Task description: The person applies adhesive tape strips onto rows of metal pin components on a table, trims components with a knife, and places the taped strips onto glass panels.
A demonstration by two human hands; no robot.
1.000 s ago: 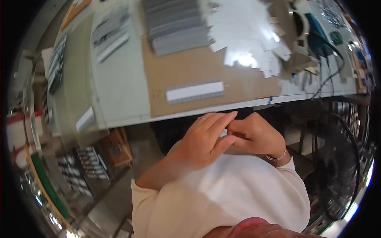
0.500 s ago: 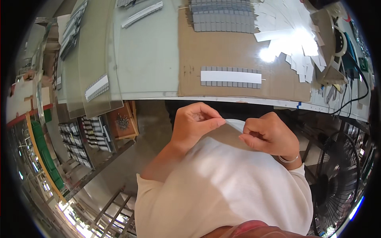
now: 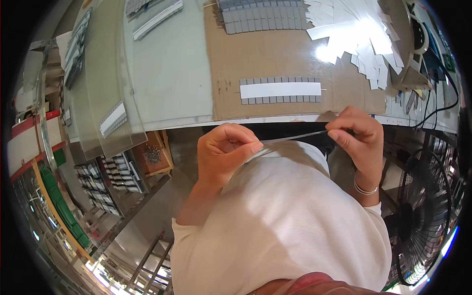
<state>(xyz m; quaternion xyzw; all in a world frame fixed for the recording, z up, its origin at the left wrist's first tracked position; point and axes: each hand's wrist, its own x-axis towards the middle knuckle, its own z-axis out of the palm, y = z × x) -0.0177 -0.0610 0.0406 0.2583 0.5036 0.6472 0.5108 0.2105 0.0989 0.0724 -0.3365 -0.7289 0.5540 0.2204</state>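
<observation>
Both hands hold one thin grey strip stretched between them, in the middle of the frame.

I see my left hand (image 3: 226,152) pinching the left end of the thin grey strip (image 3: 294,137) and my right hand (image 3: 356,135) pinching the right end, just below the table edge (image 3: 187,120). Above, on the brown cardboard sheet (image 3: 275,54), lies a white strip on a row of grey pieces (image 3: 280,90).

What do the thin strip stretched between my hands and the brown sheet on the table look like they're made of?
The thin strip, pinched between the left hand and right hand, looks like pale grey film or tape: narrow, flat, pulled taut; it is too thin to tell which. The brown sheet looks like matte cardboard, dull tan with a raw edge.
</observation>
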